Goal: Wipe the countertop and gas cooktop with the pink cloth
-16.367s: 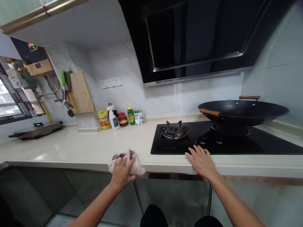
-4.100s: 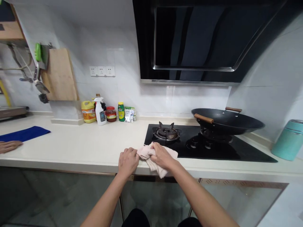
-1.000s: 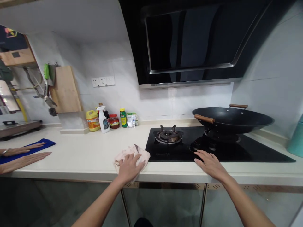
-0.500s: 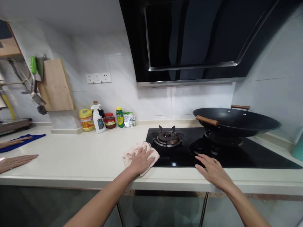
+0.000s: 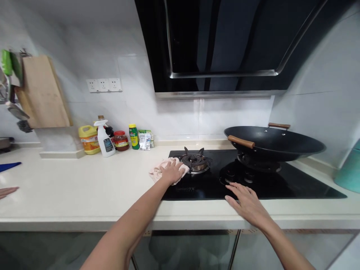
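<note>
My left hand (image 5: 172, 173) presses down on a pale pink cloth (image 5: 157, 173), its fingers bent over the fabric. The cloth lies bunched across the left edge of the black glass gas stove (image 5: 202, 192), close beside the left burner (image 5: 195, 161). My right hand (image 5: 245, 200) rests at the front edge of the stove with fingers spread and nothing in them. Its fingertips are just in front of the control knobs (image 5: 230, 176). A large black wok (image 5: 275, 144) with wooden handles sits on the right burner.
A range hood (image 5: 213, 45) hangs low above the stove. By the wall stand a yellow jug (image 5: 89, 139), a white spray bottle (image 5: 106, 140), a red-lidded jar (image 5: 121, 141) and a green bottle (image 5: 134, 137). Another person's hand (image 5: 8, 192) and a blue cloth (image 5: 9, 166) are at far left.
My left hand has pushed the cloth away from the counter's front edge, toward the left burner. My right hand stays by the stove's front. The view has shifted right.
</note>
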Action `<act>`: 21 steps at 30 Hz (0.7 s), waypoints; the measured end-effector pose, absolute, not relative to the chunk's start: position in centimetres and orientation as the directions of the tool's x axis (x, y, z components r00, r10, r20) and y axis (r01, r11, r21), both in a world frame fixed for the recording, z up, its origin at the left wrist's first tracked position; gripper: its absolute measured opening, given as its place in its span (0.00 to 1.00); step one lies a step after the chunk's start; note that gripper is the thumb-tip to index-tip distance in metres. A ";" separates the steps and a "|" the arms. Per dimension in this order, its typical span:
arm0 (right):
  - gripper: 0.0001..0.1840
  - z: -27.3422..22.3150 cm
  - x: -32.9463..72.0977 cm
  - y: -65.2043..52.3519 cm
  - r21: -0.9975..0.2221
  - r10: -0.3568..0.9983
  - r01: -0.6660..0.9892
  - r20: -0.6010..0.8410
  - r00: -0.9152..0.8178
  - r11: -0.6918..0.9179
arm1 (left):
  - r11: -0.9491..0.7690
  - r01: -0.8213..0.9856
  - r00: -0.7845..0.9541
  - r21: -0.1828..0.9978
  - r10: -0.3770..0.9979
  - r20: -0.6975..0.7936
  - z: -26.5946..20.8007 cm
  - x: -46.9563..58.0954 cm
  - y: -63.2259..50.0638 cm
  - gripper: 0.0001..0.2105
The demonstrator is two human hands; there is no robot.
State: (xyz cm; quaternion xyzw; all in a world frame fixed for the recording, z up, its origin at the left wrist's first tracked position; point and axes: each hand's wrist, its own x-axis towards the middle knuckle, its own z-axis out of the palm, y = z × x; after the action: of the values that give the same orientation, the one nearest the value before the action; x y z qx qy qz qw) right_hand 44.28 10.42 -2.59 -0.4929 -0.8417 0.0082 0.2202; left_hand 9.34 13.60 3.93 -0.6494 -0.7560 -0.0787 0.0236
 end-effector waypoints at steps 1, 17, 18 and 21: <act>0.32 -2.6 44.3 10.4 -0.235 0.833 0.824 0.365 -0.416 0.515 | 0.152 0.984 -0.163 0.090 0.976 0.141 3.8 9.3 13.8 0.26; 0.33 -4.5 44.9 11.2 -0.202 0.826 0.837 0.388 -0.409 0.509 | -0.170 0.984 0.157 0.060 0.971 0.182 2.3 9.7 1.5 0.26; 0.34 -4.6 44.9 11.2 -0.201 0.821 0.834 0.396 -0.412 0.515 | -0.182 0.980 0.167 0.076 0.970 0.178 2.3 9.6 0.8 0.27; 0.34 -4.7 45.2 11.1 -0.199 0.812 0.825 0.403 -0.422 0.528 | -0.185 0.974 0.167 0.130 0.976 0.136 2.6 9.2 0.1 0.29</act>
State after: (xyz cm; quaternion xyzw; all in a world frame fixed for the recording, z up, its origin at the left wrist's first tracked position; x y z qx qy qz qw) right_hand 45.18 11.05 -4.66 -0.4855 -0.8431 -0.0148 0.2307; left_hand 9.19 0.14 2.60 -0.7640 -0.6383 -0.0943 -0.0064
